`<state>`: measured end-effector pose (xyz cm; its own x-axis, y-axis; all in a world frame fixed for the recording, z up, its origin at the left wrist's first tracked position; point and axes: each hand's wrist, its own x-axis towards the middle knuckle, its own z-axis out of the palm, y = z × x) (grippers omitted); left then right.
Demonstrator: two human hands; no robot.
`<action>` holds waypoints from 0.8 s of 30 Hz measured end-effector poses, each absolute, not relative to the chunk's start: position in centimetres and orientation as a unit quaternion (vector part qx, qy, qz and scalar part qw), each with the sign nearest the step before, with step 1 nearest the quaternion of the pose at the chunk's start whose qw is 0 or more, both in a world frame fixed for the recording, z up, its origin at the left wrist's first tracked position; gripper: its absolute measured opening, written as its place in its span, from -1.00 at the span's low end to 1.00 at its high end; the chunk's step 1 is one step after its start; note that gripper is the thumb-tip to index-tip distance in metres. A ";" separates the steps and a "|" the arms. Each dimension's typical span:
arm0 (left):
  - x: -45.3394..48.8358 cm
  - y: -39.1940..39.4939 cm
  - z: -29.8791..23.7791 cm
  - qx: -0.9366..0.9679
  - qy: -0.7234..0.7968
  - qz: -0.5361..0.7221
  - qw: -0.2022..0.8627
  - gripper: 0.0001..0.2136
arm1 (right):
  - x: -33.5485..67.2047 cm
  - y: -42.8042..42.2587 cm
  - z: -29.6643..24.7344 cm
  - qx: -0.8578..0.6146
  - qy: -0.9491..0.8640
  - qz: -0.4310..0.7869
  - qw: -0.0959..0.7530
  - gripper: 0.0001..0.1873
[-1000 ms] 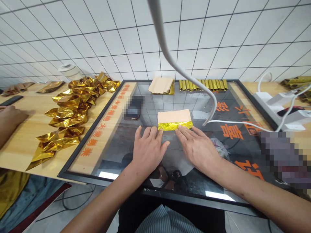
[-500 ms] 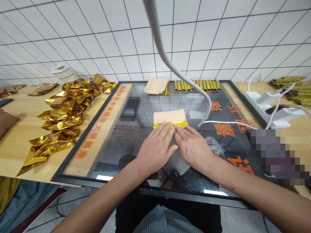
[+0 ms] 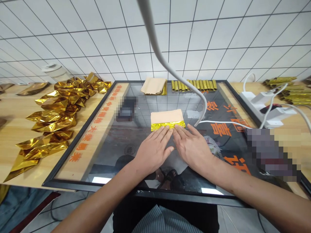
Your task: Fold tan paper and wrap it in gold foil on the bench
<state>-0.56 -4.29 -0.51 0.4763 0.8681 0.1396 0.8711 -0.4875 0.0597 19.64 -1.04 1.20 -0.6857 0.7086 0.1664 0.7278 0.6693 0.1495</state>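
A tan paper sheet with a folded gold foil edge [image 3: 167, 119] lies flat on the glass-topped frame [image 3: 102, 142]. My left hand [image 3: 155, 149] lies flat and open, fingertips touching the gold fold at its near edge. My right hand [image 3: 191, 147] rests beside it, fingers stretched out, tips at the same fold. The two hands sit side by side, almost touching.
A heap of crumpled gold foil pieces [image 3: 55, 113] covers the wooden table at left. A stack of tan sheets [image 3: 153, 86] and a row of gold rolls [image 3: 194, 85] lie at the frame's far edge. White cables [image 3: 218, 122] and power strips [image 3: 269, 106] sit at right.
My left hand moved right along the gold fold until it lay beside my right hand. The fold looks pressed flatter. The view shifted slightly.
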 end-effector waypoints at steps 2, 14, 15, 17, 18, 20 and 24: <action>-0.5 -4.3 -0.5 -0.859 -0.506 -0.070 0.015 -0.41 | 19.8 -1.1 1.2 -0.404 -0.908 -0.106 0.045 -0.49; -0.4 -4.4 -0.6 -0.855 -0.512 -0.077 0.023 -0.45 | 20.1 -1.2 2.5 -0.452 -0.885 -0.117 0.005 -0.55; -0.4 -4.4 -0.5 -0.856 -0.511 -0.076 0.021 -0.45 | 20.1 -1.2 2.7 -0.456 -0.883 -0.111 0.003 -0.56; -0.4 -4.4 -0.6 -0.856 -0.511 -0.076 0.017 -0.45 | 20.0 -1.2 2.9 -0.469 -0.878 -0.095 -0.003 -0.57; -0.4 -4.4 -0.6 -0.856 -0.511 -0.076 0.015 -0.45 | 20.1 -1.2 3.1 -0.476 -0.875 -0.087 -0.007 -0.57; -0.5 -4.3 -0.6 -0.855 -0.512 -0.077 0.012 -0.45 | 20.3 -1.1 3.3 -0.486 -0.870 -0.081 -0.014 -0.57; -0.4 -4.4 -0.7 -0.856 -0.510 -0.081 0.014 -0.46 | 20.6 -0.6 3.2 -0.483 -0.868 -0.111 0.023 -0.51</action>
<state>-0.39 -4.36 -0.67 0.4669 0.8711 0.1522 0.8756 -0.4794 0.0583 20.61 -0.58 3.24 -0.5316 0.8343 0.1461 0.8443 0.5081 0.1702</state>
